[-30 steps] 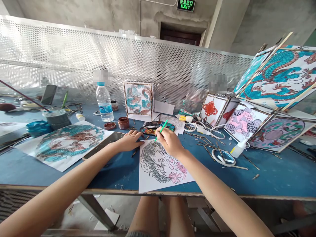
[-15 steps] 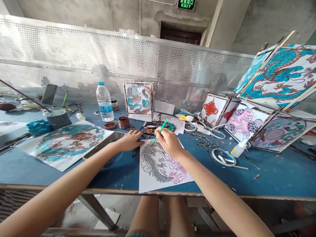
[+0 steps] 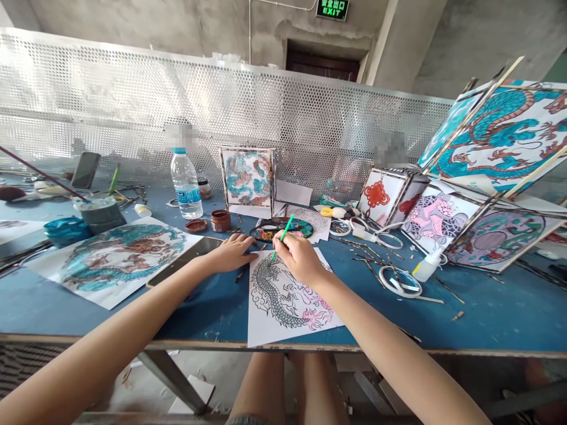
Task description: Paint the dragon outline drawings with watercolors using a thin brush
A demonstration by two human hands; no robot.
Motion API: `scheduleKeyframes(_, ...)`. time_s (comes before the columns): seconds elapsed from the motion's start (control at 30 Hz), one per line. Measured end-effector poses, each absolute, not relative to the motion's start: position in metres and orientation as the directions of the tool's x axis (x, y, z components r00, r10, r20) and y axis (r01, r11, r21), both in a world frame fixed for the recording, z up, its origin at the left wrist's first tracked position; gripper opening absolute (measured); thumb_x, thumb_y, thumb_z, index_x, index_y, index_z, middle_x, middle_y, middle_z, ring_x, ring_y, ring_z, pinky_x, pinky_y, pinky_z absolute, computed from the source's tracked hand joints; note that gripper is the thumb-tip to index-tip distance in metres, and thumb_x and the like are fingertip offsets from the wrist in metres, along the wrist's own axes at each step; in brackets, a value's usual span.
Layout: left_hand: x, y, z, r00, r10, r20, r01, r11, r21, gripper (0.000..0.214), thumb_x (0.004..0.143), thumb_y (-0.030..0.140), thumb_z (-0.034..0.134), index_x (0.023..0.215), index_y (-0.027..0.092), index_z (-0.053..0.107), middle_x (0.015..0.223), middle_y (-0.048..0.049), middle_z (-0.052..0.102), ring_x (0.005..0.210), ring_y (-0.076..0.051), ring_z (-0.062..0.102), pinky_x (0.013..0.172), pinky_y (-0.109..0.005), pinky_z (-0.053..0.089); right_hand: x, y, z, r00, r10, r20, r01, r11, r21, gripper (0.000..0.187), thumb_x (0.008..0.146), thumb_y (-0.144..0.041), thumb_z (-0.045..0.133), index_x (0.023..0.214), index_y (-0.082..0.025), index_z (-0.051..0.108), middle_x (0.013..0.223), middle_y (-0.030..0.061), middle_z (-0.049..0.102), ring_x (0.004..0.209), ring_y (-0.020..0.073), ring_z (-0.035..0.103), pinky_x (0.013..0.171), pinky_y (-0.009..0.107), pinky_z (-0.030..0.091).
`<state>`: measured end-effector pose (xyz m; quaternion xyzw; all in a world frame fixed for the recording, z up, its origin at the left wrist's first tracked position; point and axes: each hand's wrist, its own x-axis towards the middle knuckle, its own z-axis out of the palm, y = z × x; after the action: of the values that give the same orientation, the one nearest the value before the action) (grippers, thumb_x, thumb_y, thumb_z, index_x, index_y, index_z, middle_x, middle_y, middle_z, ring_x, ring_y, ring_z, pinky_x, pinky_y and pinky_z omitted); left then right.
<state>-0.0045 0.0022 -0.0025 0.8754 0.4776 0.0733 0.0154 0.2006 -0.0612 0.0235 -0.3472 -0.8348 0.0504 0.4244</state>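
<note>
A thin green paintbrush (image 3: pixel 287 229) is pinched in my right hand (image 3: pixel 300 255), its tip down on the upper part of a dragon drawing (image 3: pixel 277 316). Grey covers the dragon's body on that sheet, and pink marks its lower right. My left hand (image 3: pixel 233 252) lies flat with fingers spread, at the sheet's upper left corner and beside a dark phone (image 3: pixel 181 262). Just behind both hands sits a paint palette (image 3: pixel 305 228) with mixed colours, partly hidden by my right hand.
On the left lie a painted teal dragon sheet (image 3: pixel 106 295), a teal paint jar (image 3: pixel 66 232) and a grey cup (image 3: pixel 101 213). A water bottle (image 3: pixel 186 186) and brown paint jar (image 3: pixel 221 221) stand behind. Rightward are a glue bottle (image 3: pixel 429 264), a tape roll (image 3: pixel 400 282) and paper lanterns (image 3: pixel 500 141).
My right hand has shifted slightly left and down with the paintbrush, whose tip has moved a little lower on the drawing. My left hand stays in place.
</note>
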Motion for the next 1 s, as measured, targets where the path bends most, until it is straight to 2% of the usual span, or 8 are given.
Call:
scheduleKeyframes(0.17,-0.005,0.003,-0.003,0.530,0.841,0.109,0.836,-0.540,0.101,0.043,0.081,0.048,0.038,0.113,0.022,0.049,0.119,-0.0088,0.050,0.115,-0.030,0.039,0.095,-0.044,0.032,0.204,-0.058,0.022,-0.367,0.638,0.677,0.575,0.727,-0.374,0.024,0.092,-0.026,0.033,0.082,-0.018,0.052,0.077,0.0050,0.060,0.073,0.0156,0.054,0.068,0.027,0.039)
scheduleKeyframes(0.3,-0.005,0.002,-0.002,0.522,0.848,0.095,0.843,-0.529,0.094,0.044,0.082,0.049,0.036,0.114,0.022,0.048,0.120,-0.0094,0.049,0.116,-0.030,0.037,0.095,-0.044,0.031,0.201,-0.061,0.021,-0.398,0.644,0.654,0.533,0.742,-0.406,0.025,0.092,-0.027,0.032,0.081,-0.018,0.052,0.074,0.0033,0.059,0.068,0.0139,0.054,0.066,0.026,0.039)
scheduleKeyframes(0.5,-0.005,0.004,-0.003,0.545,0.831,0.112,0.828,-0.554,0.086,0.043,0.082,0.048,0.037,0.114,0.022,0.049,0.120,-0.0089,0.049,0.115,-0.029,0.039,0.095,-0.042,0.031,0.202,-0.056,0.020,-0.303,0.660,0.688,0.556,0.708,-0.435,0.025,0.092,-0.029,0.032,0.084,-0.018,0.053,0.076,0.0046,0.059,0.073,0.0156,0.055,0.067,0.026,0.040)
scheduleKeyframes(0.73,-0.004,0.003,-0.004,0.523,0.846,0.107,0.841,-0.533,0.098,0.043,0.082,0.049,0.036,0.114,0.023,0.048,0.121,-0.0088,0.049,0.116,-0.030,0.038,0.095,-0.044,0.031,0.199,-0.053,0.014,-0.363,0.647,0.670,0.595,0.715,-0.368,0.026,0.092,-0.027,0.032,0.086,-0.017,0.055,0.082,0.0065,0.062,0.079,0.0171,0.056,0.072,0.029,0.041)
scheduleKeyframes(0.9,-0.005,0.003,-0.004,0.524,0.845,0.112,0.843,-0.533,0.079,0.042,0.081,0.049,0.037,0.113,0.023,0.048,0.120,-0.0089,0.049,0.116,-0.029,0.038,0.095,-0.044,0.032,0.191,-0.062,0.016,-0.463,0.604,0.649,0.498,0.783,-0.373,0.025,0.092,-0.026,0.032,0.088,-0.018,0.055,0.086,0.0060,0.062,0.083,0.0160,0.057,0.074,0.029,0.042)
scheduleKeyframes(1.0,-0.005,0.004,-0.004,0.524,0.845,0.108,0.844,-0.532,0.072,0.043,0.081,0.049,0.038,0.114,0.022,0.047,0.120,-0.0098,0.048,0.117,-0.030,0.037,0.095,-0.043,0.033,0.192,-0.063,0.020,-0.444,0.589,0.675,0.505,0.787,-0.355,0.024,0.092,-0.027,0.033,0.089,-0.018,0.055,0.089,0.0066,0.062,0.087,0.0167,0.056,0.077,0.030,0.042)
